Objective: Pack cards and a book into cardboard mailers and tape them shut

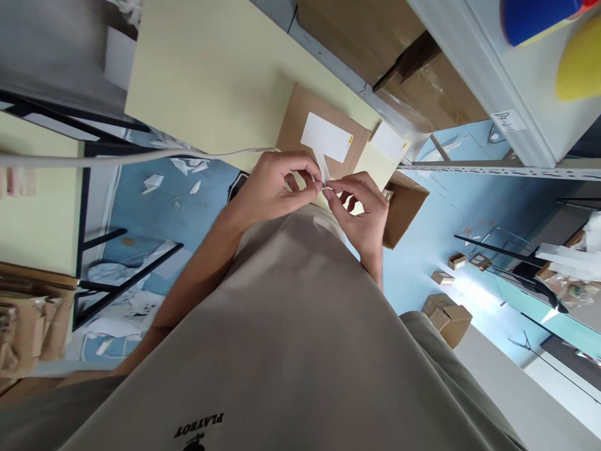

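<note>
My left hand (288, 181) and my right hand (359, 203) meet fingertip to fingertip in front of my shirt. Both are closed in a pinch on a thin, whitish strip (322, 164), whose exact kind I cannot make out. The strip runs up from the fingertips over a flat brown cardboard piece (293, 119) on the pale yellow table (211, 62). On the cardboard lies a white label (326, 134) with a small yellow mark. A white cable (188, 152) comes in from the left and passes out of sight behind my left hand.
Right of the cardboard is another white card (389, 141), with an open brown box (404, 210) below it. Large cartons (361, 31) line the table's far side beside a grey metal shelf (488, 62). Paper scraps (153, 183) litter the blue floor; small boxes (442, 277) stand at right.
</note>
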The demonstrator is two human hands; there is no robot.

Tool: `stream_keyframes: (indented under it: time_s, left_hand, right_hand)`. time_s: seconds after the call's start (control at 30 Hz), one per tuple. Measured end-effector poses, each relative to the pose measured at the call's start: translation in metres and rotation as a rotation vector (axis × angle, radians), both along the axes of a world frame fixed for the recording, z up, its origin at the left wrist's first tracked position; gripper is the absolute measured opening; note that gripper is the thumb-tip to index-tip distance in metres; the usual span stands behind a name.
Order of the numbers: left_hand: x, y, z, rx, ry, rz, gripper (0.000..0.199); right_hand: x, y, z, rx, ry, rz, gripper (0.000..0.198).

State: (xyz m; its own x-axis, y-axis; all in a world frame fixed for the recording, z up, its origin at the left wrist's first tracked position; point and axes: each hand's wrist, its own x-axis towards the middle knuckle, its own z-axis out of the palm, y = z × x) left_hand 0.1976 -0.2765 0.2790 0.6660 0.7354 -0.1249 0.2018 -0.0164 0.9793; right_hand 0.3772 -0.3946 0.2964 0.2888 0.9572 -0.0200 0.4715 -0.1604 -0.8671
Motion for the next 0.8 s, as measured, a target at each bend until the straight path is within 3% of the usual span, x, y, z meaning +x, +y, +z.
stream_keyframes:
  time_s: [0.23,0.37,0.63,0.8]
  left_hand:
    - [-0.020,0.012,-0.003,0.020,0.041,-0.039,0.011]
    - [-0.040,0.031,-0.014,0.061,0.017,-0.035,0.012]
    - [-0.093,0.097,-0.079,0.087,0.084,0.069,0.006]
    - [-0.145,0.155,-0.116,0.008,0.310,0.273,0.023]
  right_hand:
    - [-0.016,0.017,-0.002,-0.023,-0.075,0.003,0.014]
    - [-0.037,0.033,0.004,-0.039,-0.084,-0.052,0.013]
    - [-0.103,0.073,0.021,0.001,-0.038,-0.291,0.018]
    - [-0.149,0.100,0.036,0.013,0.006,-0.492,0.027]
